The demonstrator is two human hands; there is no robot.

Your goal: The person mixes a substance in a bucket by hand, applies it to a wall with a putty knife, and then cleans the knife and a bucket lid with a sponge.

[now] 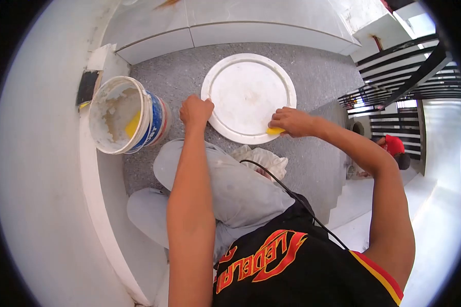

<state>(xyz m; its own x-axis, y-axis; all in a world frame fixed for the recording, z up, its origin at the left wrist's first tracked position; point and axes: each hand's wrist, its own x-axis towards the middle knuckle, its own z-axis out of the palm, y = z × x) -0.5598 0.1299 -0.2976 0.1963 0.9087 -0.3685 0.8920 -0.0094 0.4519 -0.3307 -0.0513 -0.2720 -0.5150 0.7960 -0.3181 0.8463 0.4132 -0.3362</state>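
A round white lid (248, 97) with a raised rim lies on the grey speckled floor. My left hand (195, 111) is closed at the lid's left edge, its fingers curled against the rim. At the lid's lower right edge, my right hand (292, 123) is closed on a yellow sponge (275, 131), which touches the rim. To the left stands a white bucket (155, 120) with a blue label and a smeared inside. Another yellow piece (133, 124) rests inside the bucket. A crumpled whitish cloth or bag (271, 161) lies below the lid, near my legs.
A pale step (241, 31) runs along the far side, with a white wall (41, 153) at the left. Black metal railings (399, 71) stand at the upper right. Beyond them, lower down, is a person in red (394, 145). A dark cord crosses my lap.
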